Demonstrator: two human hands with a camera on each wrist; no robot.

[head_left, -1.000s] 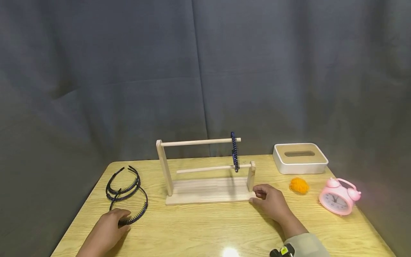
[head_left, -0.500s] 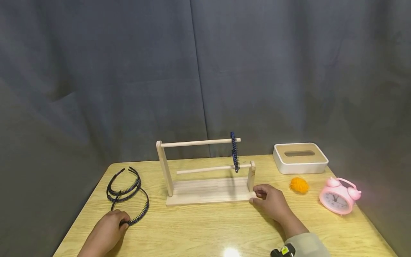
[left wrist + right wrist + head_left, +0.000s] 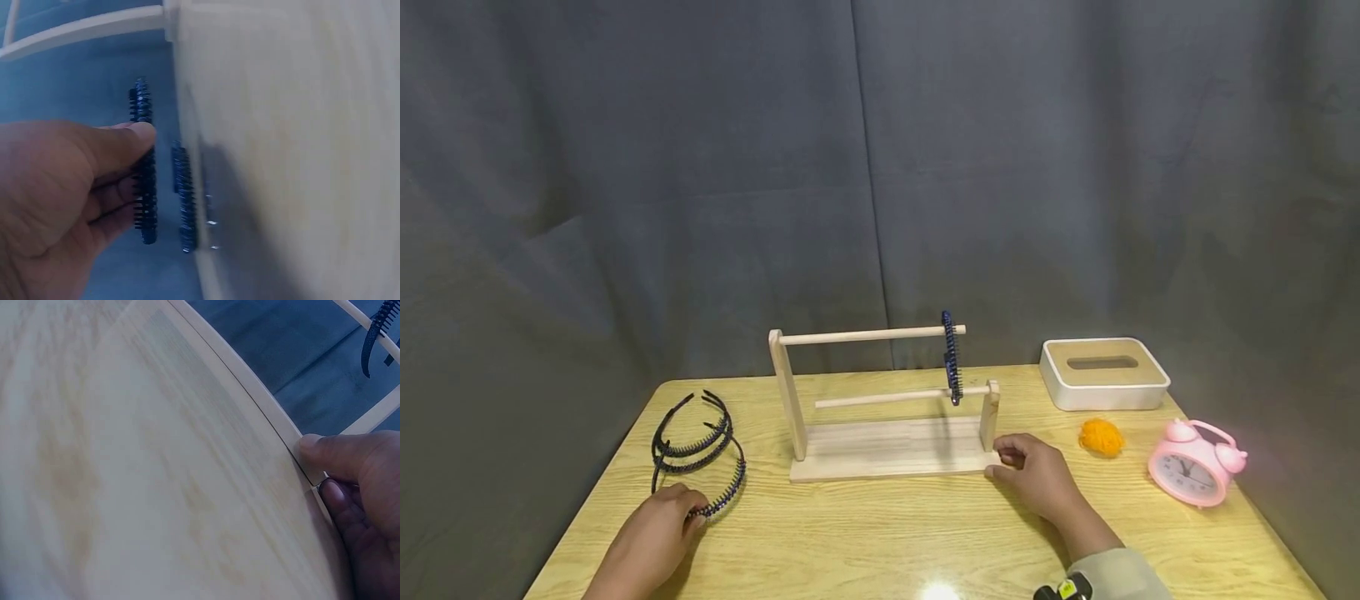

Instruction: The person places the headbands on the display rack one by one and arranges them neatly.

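Note:
My left hand pinches the front of a dark blue toothed headband between thumb and fingers. In the left wrist view this headband stands apart from another headband nearer the tabletop. Behind it in the head view, two more headbands lie overlapping on the table. My right hand grips the right front corner of a wooden rack's base, thumb and fingers on its edge, as the right wrist view also shows. Another toothed headband hangs across the rack's two rods, near the right end.
A white tissue box with a wood-look lid stands at the back right of the table. In front of it lie an orange yarn ball and a pink alarm clock. A grey curtain hangs behind the table.
The left thumb and fingers have come together on the front headband, whose far tips have shifted and tilted slightly. The right hand stays at the rack's corner.

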